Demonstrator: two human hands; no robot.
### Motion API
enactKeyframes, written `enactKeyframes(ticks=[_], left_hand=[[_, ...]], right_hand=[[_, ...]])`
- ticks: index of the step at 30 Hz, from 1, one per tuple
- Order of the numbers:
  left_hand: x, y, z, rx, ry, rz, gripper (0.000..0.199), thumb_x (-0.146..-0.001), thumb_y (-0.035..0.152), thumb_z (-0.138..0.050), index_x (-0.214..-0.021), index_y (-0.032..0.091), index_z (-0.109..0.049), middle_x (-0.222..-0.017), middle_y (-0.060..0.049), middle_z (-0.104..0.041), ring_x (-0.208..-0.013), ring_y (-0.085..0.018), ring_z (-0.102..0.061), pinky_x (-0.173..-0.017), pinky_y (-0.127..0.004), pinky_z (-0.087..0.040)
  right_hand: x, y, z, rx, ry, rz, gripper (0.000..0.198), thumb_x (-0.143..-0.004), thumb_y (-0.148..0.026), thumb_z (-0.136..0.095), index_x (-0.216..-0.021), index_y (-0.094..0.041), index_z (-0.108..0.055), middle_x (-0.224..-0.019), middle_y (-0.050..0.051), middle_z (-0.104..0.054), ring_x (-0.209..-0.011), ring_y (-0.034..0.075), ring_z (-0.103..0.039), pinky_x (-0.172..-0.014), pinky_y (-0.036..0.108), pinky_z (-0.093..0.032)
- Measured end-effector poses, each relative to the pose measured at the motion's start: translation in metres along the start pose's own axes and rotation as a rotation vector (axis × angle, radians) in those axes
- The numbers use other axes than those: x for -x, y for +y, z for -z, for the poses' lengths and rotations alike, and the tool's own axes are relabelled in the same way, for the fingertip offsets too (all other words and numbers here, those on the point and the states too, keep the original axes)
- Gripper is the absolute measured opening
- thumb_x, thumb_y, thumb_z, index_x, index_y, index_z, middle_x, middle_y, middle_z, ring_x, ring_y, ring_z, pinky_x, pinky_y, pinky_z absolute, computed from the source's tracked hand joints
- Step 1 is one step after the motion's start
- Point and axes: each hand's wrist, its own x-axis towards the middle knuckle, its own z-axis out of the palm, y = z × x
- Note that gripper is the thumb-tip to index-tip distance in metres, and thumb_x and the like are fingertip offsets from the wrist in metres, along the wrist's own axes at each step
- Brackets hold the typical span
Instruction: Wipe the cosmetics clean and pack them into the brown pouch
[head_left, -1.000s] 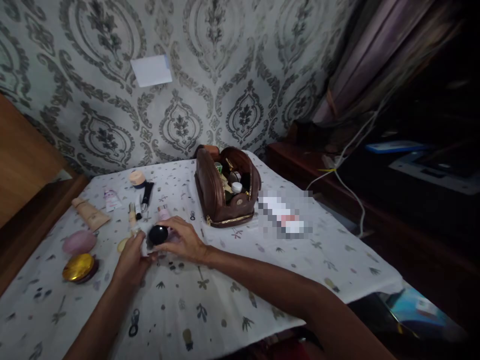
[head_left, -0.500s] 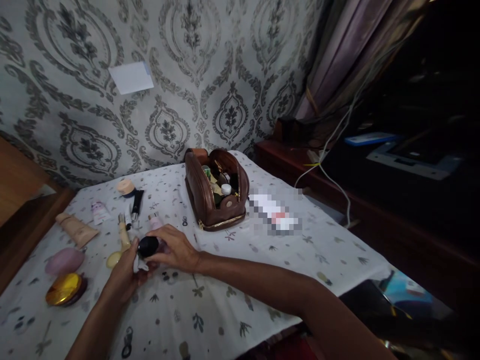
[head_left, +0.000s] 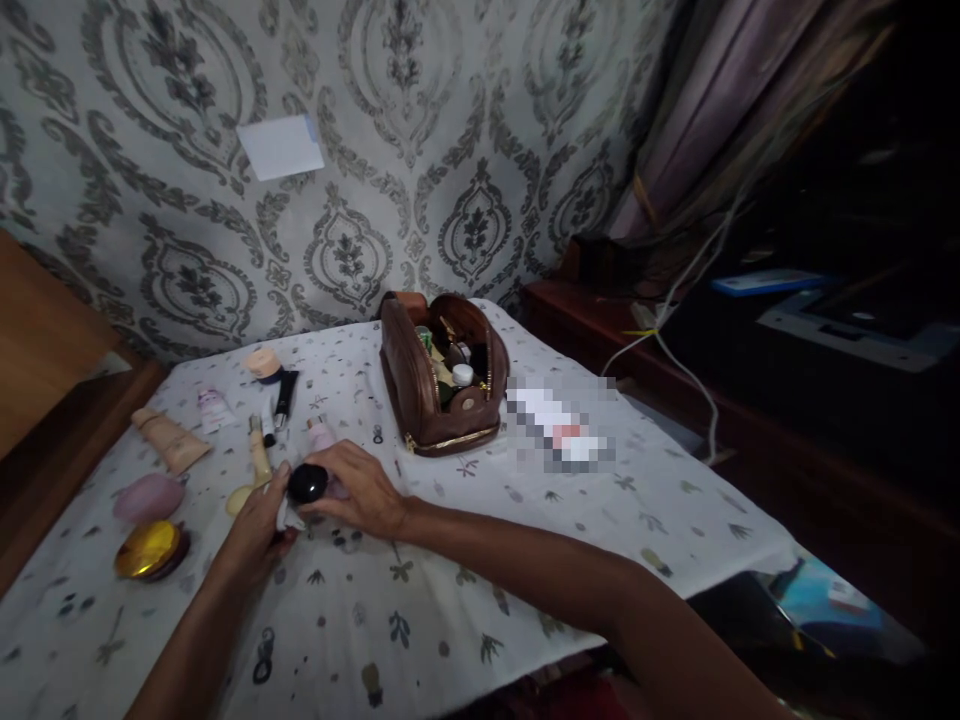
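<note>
My right hand [head_left: 364, 490] is closed around a small bottle with a shiny, round black cap [head_left: 307, 484]; most of its body is hidden by my fingers. My left hand [head_left: 255, 525] pinches a crumpled white wipe [head_left: 289, 514] against the bottle's side. Just beyond my hands lie a pink tube [head_left: 320, 432], a cream-coloured slim bottle [head_left: 259, 455] and a black tube [head_left: 286, 398]. To the left are a gold-lidded jar [head_left: 150, 550], a pink oval item [head_left: 148, 498] and a beige tube [head_left: 171, 440].
A brown cosmetic bag [head_left: 409, 400], unzipped with several items inside, stands past my right hand. Beside it lies a blurred-out white item [head_left: 555, 425]. A peach-lidded jar [head_left: 262, 364] and a pale pink tube [head_left: 214, 408] sit farther back. White cables [head_left: 701, 400] hang at right.
The view has shifted slightly, so everything sits a little farther right. The black cap has tilted more toward me; both hands keep their hold.
</note>
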Motion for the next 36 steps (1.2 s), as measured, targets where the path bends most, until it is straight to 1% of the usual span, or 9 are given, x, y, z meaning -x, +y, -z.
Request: enactKeyframes(ticks=[8, 13, 16, 21, 24, 26, 28, 31, 36], left_hand=[[0.0, 0.001, -0.007, -0.084, -0.034, -0.077, 0.059, -0.061, 0.074, -0.069, -0.054, 0.02, -0.045, -0.033, 0.006, -0.036, -0.026, -0.006, -0.031, -0.029, -0.018, -0.016], [0.006, 0.006, -0.005, -0.041, 0.039, -0.095, 0.054, -0.066, 0.064, -0.073, -0.055, 0.02, -0.044, -0.034, 0.006, -0.038, -0.028, -0.006, -0.032, -0.03, -0.018, -0.019], [0.01, 0.009, -0.006, -0.029, 0.039, -0.081, 0.048, -0.068, 0.06, -0.071, -0.057, 0.019, -0.047, -0.037, 0.005, -0.042, -0.028, -0.006, -0.033, -0.03, -0.017, -0.02], [0.012, 0.006, -0.007, -0.01, 0.065, -0.069, 0.044, -0.062, 0.056, -0.075, -0.069, 0.017, -0.054, -0.049, 0.005, -0.052, -0.041, -0.008, -0.046, -0.039, -0.016, -0.036], [0.011, 0.001, -0.008, -0.024, 0.033, -0.117, 0.044, -0.065, 0.058, -0.071, -0.076, 0.018, -0.055, -0.052, 0.005, -0.052, -0.044, -0.01, -0.047, -0.041, -0.018, -0.038], [0.012, 0.0, -0.009, -0.074, 0.029, -0.196, 0.04, -0.069, 0.054, -0.068, -0.086, 0.019, -0.059, -0.057, 0.003, -0.057, -0.049, -0.013, -0.051, -0.044, -0.02, -0.04], [0.016, 0.004, -0.014, -0.175, 0.006, -0.375, 0.035, -0.073, 0.046, -0.066, -0.097, 0.021, -0.063, -0.074, -0.001, -0.065, -0.067, -0.018, -0.061, -0.057, -0.024, -0.048], [0.029, 0.018, -0.031, -0.358, -0.14, -0.65, 0.033, -0.076, 0.034, -0.063, -0.106, 0.022, -0.067, -0.09, -0.004, -0.069, -0.09, -0.024, -0.063, -0.078, -0.028, -0.05], [0.054, 0.047, -0.089, -0.544, -0.444, -0.691, 0.047, -0.079, 0.025, -0.057, -0.127, 0.021, -0.062, -0.068, -0.001, -0.061, -0.062, -0.022, -0.055, -0.072, -0.031, -0.046]], right_hand=[[0.002, -0.001, 0.0, -0.017, 0.058, 0.031, 0.041, -0.087, -0.044, -0.068, -0.118, -0.019, -0.059, -0.104, 0.011, -0.07, -0.099, 0.025, -0.062, -0.088, 0.039, -0.05], [0.001, -0.002, -0.001, -0.032, 0.066, -0.05, 0.036, -0.088, -0.042, -0.068, -0.118, -0.022, -0.06, -0.105, 0.011, -0.068, -0.1, 0.026, -0.062, -0.088, 0.04, -0.05], [0.001, -0.001, -0.002, -0.053, 0.087, -0.099, 0.038, -0.087, -0.041, -0.07, -0.118, -0.021, -0.059, -0.107, 0.01, -0.067, -0.101, 0.024, -0.062, -0.088, 0.038, -0.05], [0.002, 0.002, -0.005, -0.082, 0.133, -0.19, 0.041, -0.082, -0.035, -0.074, -0.118, -0.021, -0.059, -0.11, 0.01, -0.067, -0.102, 0.023, -0.062, -0.089, 0.037, -0.05], [-0.002, -0.003, 0.001, -0.115, 0.175, -0.236, 0.042, -0.079, -0.032, -0.076, -0.116, -0.02, -0.059, -0.111, 0.009, -0.068, -0.101, 0.022, -0.063, -0.088, 0.036, -0.051], [-0.006, -0.013, 0.014, -0.139, 0.19, -0.257, 0.042, -0.077, -0.032, -0.077, -0.113, -0.02, -0.06, -0.108, 0.007, -0.068, -0.098, 0.021, -0.063, -0.084, 0.034, -0.052], [-0.009, -0.025, 0.034, -0.161, 0.191, -0.267, 0.041, -0.078, -0.034, -0.077, -0.113, -0.021, -0.06, -0.105, 0.005, -0.069, -0.093, 0.019, -0.064, -0.079, 0.031, -0.053], [-0.012, -0.043, 0.078, -0.177, 0.179, -0.238, 0.041, -0.077, -0.039, -0.078, -0.11, -0.021, -0.061, -0.1, 0.004, -0.069, -0.088, 0.017, -0.065, -0.075, 0.028, -0.053], [-0.015, -0.052, 0.161, -0.078, 0.302, -0.237, 0.038, -0.079, -0.04, -0.078, -0.11, -0.024, -0.063, -0.104, 0.004, -0.067, -0.09, 0.017, -0.065, -0.076, 0.03, -0.054]])
